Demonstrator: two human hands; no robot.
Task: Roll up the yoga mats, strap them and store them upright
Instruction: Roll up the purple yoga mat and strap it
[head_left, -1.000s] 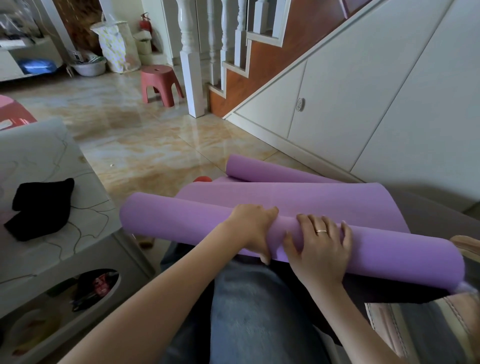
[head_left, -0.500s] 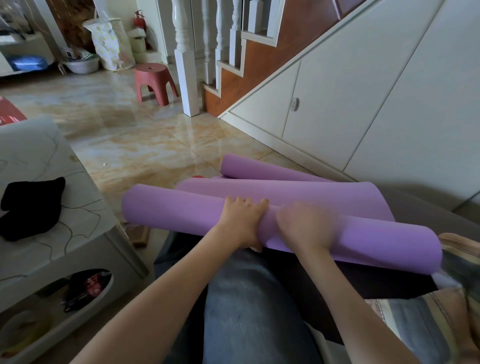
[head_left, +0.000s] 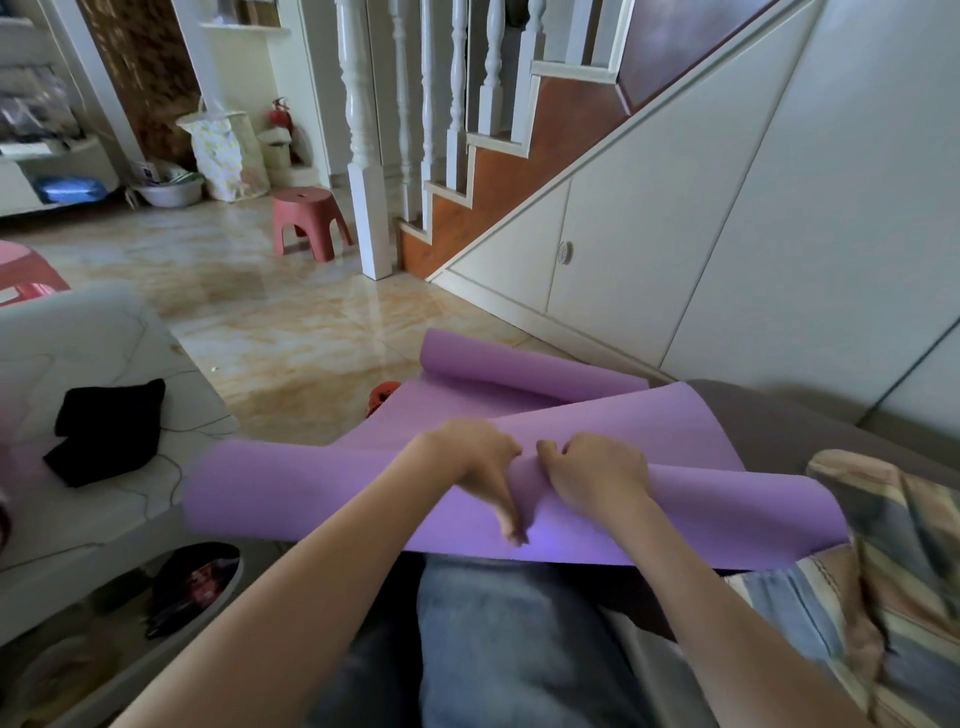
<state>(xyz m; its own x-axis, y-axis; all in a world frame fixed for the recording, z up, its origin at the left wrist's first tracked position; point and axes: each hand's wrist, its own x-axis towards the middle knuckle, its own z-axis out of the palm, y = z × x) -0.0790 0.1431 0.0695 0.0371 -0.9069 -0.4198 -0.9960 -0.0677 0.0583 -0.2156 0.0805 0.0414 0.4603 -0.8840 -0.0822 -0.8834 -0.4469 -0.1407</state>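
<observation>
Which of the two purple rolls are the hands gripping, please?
The near roll lying across the lap; both hands grip it. The far roll lies untouched.

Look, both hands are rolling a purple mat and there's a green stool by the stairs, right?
Not quite. The head view shows the stool by the stairs is red, not green. The rest holds: the left hand and right hand are both on the purple mat.

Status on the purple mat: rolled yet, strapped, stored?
Done: most of the purple mat is wound into a roll across the lap. In hand: left hand and right hand grip the roll at its middle; a flap remains unrolled. Left: finish rolling, strap, stand upright. No strap on it.
</observation>
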